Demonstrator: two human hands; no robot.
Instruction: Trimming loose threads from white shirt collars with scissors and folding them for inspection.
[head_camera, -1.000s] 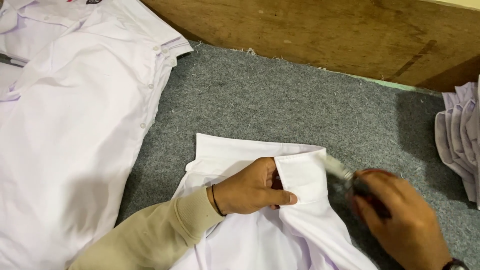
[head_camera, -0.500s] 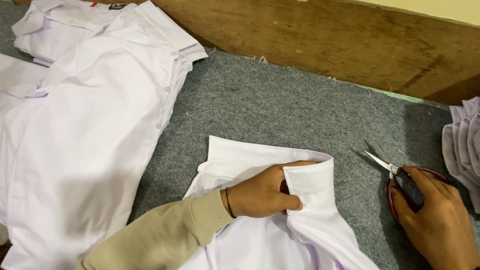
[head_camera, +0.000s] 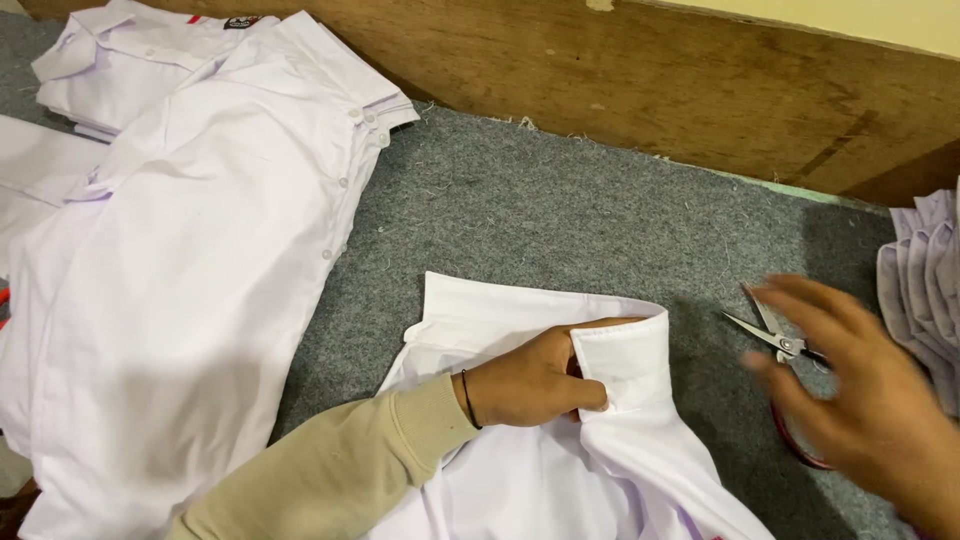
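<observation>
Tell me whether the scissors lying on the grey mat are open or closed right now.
Open: the scissors show two blades spread in a V on the grey mat, beside the right hand.

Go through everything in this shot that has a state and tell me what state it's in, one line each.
left hand: gripping the cuff of the white shirt, thumb tucked inside
white shirt: spread on the grey felt, cuff folded over
scissors: blades open, lying on the felt
right hand: open, blurred, over the scissors' handles
stacked shirts: folded, piled

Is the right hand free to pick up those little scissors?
Probably yes: the right hand hovers open just over the scissors lying on the grey mat, with nothing between them.
</observation>
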